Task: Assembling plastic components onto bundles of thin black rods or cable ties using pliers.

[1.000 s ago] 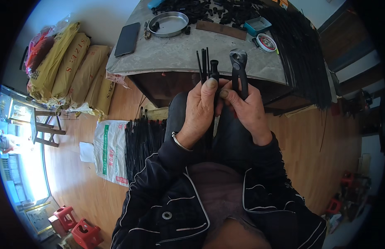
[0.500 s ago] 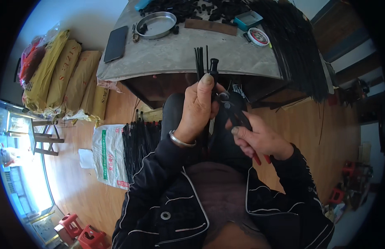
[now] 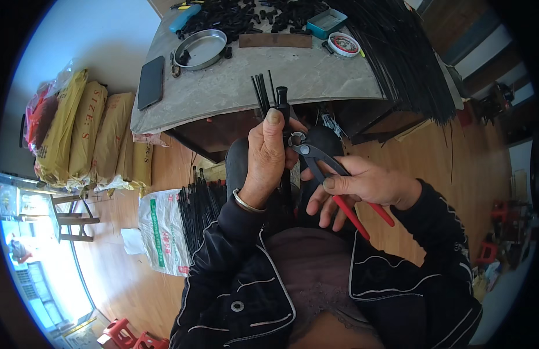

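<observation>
In front of table (image 3: 194,99), near side, we see left hand (image 3: 266,151) closed around thin black rods (image 3: 259,93) and thick knobbed rod (image 3: 281,99), tops upright. Also before table, farther right: right hand (image 3: 365,179) loosely holding red-handled pincers (image 3: 305,150), jaws parted close beside left hand. We judge: crooked squeeze could nip fingertip; slack left grip could spill thin rods; loose right grip could let pincers twist.
</observation>
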`<move>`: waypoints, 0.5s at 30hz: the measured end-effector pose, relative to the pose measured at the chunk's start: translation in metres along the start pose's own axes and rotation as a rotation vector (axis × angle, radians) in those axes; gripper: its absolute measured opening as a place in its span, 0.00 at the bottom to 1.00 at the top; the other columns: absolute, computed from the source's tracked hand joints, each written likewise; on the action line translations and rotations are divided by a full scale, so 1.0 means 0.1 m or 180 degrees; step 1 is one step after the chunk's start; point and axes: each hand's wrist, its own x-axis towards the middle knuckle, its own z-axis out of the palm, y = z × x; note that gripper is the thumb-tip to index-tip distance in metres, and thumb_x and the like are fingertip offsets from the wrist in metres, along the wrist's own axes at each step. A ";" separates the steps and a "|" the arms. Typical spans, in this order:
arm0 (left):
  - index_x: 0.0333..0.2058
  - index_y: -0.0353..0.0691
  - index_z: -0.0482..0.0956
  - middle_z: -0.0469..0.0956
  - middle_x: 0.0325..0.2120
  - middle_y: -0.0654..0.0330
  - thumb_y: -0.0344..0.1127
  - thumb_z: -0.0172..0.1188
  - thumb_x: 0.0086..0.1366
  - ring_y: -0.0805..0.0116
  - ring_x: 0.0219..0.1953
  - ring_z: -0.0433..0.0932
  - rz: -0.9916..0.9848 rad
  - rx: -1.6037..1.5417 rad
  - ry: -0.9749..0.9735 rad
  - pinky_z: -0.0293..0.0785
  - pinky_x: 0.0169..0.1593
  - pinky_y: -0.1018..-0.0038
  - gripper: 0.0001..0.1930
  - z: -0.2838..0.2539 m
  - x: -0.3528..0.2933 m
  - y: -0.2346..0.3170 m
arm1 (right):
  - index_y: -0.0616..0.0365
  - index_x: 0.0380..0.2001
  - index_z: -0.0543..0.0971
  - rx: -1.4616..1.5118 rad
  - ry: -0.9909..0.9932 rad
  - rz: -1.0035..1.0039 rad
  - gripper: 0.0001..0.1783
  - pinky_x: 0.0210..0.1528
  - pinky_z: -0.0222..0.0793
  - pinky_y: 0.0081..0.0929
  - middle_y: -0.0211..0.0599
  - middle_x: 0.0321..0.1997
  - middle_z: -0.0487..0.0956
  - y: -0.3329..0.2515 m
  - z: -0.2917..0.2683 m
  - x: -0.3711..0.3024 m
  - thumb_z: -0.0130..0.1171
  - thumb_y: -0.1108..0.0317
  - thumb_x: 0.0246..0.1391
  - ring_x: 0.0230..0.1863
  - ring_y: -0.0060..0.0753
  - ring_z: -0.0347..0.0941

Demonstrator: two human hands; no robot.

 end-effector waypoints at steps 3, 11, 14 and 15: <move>0.30 0.33 0.75 0.63 0.10 0.68 0.66 0.37 0.68 0.81 0.11 0.61 -0.0012 0.0002 -0.0032 0.54 0.16 0.82 0.36 0.00 -0.02 0.03 | 0.63 0.57 0.60 0.0246 -0.0012 0.0158 0.21 0.34 0.80 0.34 0.50 0.38 0.77 -0.06 0.02 -0.04 0.43 0.60 0.67 0.33 0.40 0.79; 0.30 0.33 0.75 0.62 0.10 0.68 0.65 0.37 0.69 0.80 0.11 0.60 -0.0034 -0.0197 -0.0249 0.53 0.16 0.82 0.36 0.01 -0.06 0.06 | 0.64 0.44 0.66 -0.0682 0.0430 0.0428 0.14 0.22 0.72 0.33 0.41 0.25 0.75 -0.23 0.10 -0.03 0.46 0.62 0.65 0.20 0.32 0.74; 0.31 0.34 0.73 0.56 0.08 0.69 0.68 0.37 0.67 0.79 0.10 0.54 -0.0048 -0.0350 -0.0092 0.52 0.16 0.80 0.36 -0.02 0.00 0.02 | 0.68 0.37 0.67 -0.3196 0.1019 -0.0802 0.12 0.25 0.71 0.39 0.56 0.27 0.76 -0.16 -0.12 0.10 0.50 0.66 0.62 0.23 0.52 0.75; 0.32 0.34 0.73 0.56 0.08 0.69 0.68 0.37 0.67 0.79 0.10 0.54 -0.0123 -0.0329 -0.0053 0.52 0.16 0.79 0.35 -0.02 0.01 0.03 | 0.69 0.36 0.67 -0.3602 0.1170 -0.0857 0.13 0.27 0.70 0.40 0.60 0.28 0.75 -0.16 -0.15 0.10 0.50 0.67 0.61 0.25 0.57 0.74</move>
